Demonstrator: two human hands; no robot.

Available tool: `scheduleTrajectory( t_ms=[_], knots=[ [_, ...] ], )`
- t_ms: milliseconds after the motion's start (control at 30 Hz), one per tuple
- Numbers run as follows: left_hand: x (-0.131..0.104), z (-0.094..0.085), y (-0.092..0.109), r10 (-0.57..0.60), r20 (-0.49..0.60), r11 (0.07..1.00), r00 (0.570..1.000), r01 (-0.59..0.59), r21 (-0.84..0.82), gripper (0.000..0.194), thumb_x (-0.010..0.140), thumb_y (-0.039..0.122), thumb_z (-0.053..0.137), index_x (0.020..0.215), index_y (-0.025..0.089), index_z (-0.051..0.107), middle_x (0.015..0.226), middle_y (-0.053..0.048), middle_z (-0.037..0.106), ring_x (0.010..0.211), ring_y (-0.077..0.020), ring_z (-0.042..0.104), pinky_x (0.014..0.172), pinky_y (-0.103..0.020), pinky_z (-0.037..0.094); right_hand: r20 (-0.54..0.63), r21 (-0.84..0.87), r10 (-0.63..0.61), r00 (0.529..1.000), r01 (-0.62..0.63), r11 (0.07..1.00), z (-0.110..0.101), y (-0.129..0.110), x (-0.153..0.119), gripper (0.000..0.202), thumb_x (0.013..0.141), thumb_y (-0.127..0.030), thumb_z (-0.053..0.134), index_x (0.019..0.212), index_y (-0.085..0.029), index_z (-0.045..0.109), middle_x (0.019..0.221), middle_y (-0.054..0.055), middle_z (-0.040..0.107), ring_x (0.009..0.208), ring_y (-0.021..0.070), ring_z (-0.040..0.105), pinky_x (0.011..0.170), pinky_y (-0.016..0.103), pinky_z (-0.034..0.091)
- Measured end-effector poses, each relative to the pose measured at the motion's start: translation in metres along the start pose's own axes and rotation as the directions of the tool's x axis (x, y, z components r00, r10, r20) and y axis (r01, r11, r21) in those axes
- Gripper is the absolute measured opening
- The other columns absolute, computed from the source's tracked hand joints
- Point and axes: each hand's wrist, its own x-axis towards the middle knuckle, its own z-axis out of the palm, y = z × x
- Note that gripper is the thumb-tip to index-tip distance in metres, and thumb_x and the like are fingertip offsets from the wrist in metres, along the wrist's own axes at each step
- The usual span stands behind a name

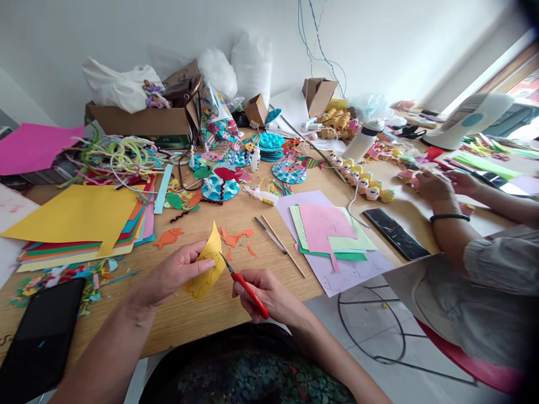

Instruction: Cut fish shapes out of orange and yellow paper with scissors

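A yellow paper piece [206, 268] with drawn outlines is pinched between thumb and fingers of the left hand [185, 273], above the surface [168, 303]. Red-handled scissors [251, 295] are gripped in the closed right hand [263, 294], blade tips at the paper's edge. An orange paper fish [169, 236] is noted near the left hand.

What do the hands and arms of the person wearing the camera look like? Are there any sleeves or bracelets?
The left hand and right hand wear no gloves. I see no watch, bracelet or ring, though some fingers are hidden. No sleeves show on the forearms. The dark clothing has a blue-green, scale-like pattern.
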Motion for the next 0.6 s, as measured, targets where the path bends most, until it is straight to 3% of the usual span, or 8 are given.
scheduleTrajectory(
  t_ms=[333, 600],
  knots=[
    [0.0004, -0.0027, -0.0011, -0.031, 0.061, 1.000, 0.998, 0.031, -0.003, 0.032, 0.073, 0.041, 0.065, 0.097, 0.020, 0.065, 0.084, -0.003, 0.068, 0.074, -0.0177, 0.058, 0.067, -0.027, 0.046, 0.062, 0.045, -0.024, 0.998, 0.022, 0.999, 0.0013, -0.0036, -0.0011, 0.046, 0.078, -0.061, 0.055, 0.076, -0.015, 0.051, 0.050, -0.006, 0.048, 0.039, 0.0057, 0.042, 0.039, 0.018, 0.028],
    [0.0014, -0.0005, -0.0038, -0.044, 0.091, 0.999, 0.995, 0.045, -0.006, 0.033, 0.073, 0.042, 0.064, 0.097, 0.020, 0.065, 0.087, -0.004, 0.069, 0.077, -0.0189, 0.060, 0.068, -0.027, 0.047, 0.041, 0.055, -0.015, 0.999, 0.013, 0.998, 0.0016, -0.0004, -0.0004, 0.047, 0.077, -0.062, 0.056, 0.076, -0.015, 0.052, 0.048, -0.007, 0.046, 0.038, 0.0051, 0.041, 0.037, 0.017, 0.027]
  ],
)
